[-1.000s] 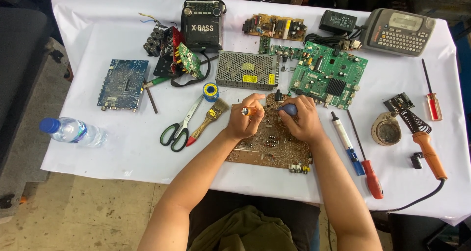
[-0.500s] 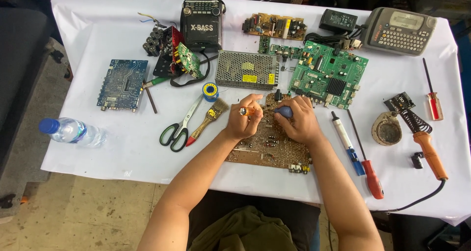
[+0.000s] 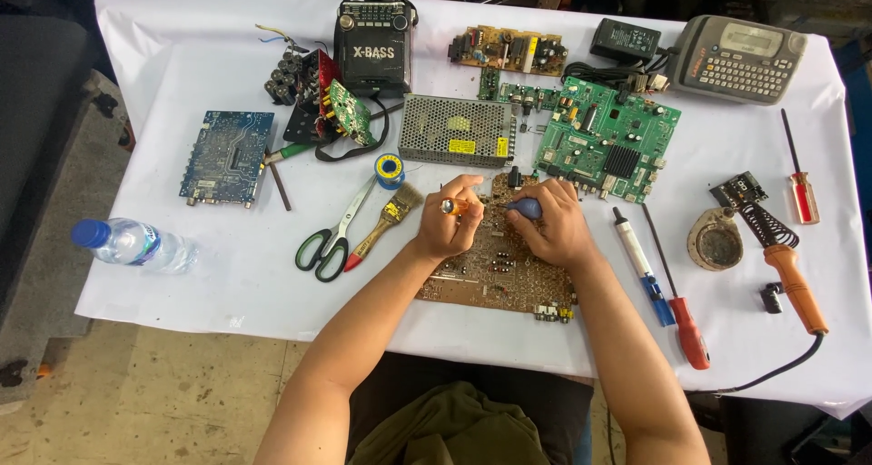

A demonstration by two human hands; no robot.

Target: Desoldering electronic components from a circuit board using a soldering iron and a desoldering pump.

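Brown circuit board, densely studded with small components, lying at the near middle of the worktop, which is draped in white cloth above a bare concrete floor. Left hand clamped on an orange-handled tool; right hand clamped on a blue-handled tool, both over the board's far edge. Two screwdrivers lie right; one pair of scissors left.

Green circuit board and metal box block beyond; bare cloth left.
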